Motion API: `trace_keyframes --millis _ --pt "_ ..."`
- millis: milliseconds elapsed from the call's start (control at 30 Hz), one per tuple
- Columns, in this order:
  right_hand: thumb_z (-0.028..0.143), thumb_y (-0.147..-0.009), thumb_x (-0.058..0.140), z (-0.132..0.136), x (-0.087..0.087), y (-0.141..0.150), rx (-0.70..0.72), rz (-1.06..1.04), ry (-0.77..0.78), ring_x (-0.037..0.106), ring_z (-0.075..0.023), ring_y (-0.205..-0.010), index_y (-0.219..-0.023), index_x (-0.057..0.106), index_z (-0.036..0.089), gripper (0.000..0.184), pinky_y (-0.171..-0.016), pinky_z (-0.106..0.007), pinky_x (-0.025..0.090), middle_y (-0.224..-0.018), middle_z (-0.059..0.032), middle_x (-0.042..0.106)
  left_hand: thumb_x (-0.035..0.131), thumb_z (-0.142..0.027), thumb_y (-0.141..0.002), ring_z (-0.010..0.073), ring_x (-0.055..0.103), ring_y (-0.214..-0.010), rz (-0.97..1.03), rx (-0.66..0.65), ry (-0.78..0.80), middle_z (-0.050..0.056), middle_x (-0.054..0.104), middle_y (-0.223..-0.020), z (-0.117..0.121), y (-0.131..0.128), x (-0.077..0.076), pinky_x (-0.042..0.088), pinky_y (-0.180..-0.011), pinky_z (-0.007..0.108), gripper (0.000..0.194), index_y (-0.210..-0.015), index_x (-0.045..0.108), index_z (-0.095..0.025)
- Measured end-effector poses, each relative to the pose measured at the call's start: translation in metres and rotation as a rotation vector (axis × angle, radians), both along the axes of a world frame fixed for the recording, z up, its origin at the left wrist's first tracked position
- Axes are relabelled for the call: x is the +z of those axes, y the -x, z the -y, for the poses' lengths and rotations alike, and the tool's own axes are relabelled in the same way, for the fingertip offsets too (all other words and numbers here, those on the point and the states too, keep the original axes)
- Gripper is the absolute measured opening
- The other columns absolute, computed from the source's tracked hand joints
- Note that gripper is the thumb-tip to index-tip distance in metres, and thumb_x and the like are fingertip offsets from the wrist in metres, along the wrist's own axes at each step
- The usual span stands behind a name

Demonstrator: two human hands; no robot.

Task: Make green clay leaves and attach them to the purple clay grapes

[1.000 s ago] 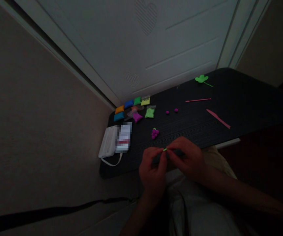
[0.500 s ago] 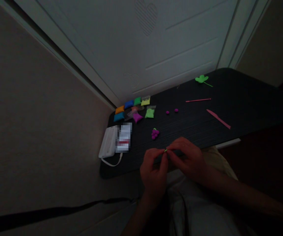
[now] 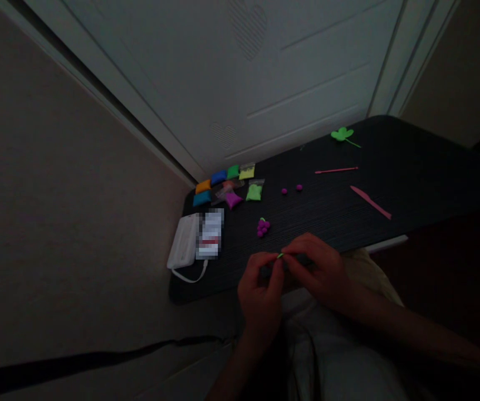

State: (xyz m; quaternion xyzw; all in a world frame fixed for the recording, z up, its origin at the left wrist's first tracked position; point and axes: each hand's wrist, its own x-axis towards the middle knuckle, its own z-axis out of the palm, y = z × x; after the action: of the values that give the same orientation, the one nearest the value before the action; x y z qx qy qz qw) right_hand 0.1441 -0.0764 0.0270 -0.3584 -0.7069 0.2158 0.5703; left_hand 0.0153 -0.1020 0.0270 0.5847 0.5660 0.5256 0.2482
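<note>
My left hand and my right hand meet fingertip to fingertip over the near edge of the black table. Between the fingertips of both hands is pinched a tiny green clay piece; most of it is hidden by the fingers. Just beyond the hands lies a purple clay grape cluster with a small green stem. Two small purple clay balls lie farther back on the table.
Several coloured clay bags lie at the table's far left. A white box with a cord sits at the near left. A pink stick, a pink clay knife and a green clay leaf lie right. A white door stands behind.
Both hands have shifted very slightly while working the green clay piece between the fingertips. Everything on the table is where it was.
</note>
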Motion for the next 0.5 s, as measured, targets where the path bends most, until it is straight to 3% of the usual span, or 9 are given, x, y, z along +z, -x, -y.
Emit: trace_keyframes --millis 500 --pt "0.013 -0.077 0.056 0.0000 0.0009 -0.0010 -0.011 0.001 -0.010 0.058 -0.0146 -0.075 -0.088 0.059 0.017 0.012 -0.068 -0.028 0.048 -0.079 -0.0040 0.064 0.058 -0.018 -0.077 0.0105 0.058 -0.075 0.072 -0.001 -0.023 0.000 0.061 -0.082 0.0007 -0.0011 -0.0018 0.047 -0.069 0.022 0.009 -0.085 0.061 -0.020"
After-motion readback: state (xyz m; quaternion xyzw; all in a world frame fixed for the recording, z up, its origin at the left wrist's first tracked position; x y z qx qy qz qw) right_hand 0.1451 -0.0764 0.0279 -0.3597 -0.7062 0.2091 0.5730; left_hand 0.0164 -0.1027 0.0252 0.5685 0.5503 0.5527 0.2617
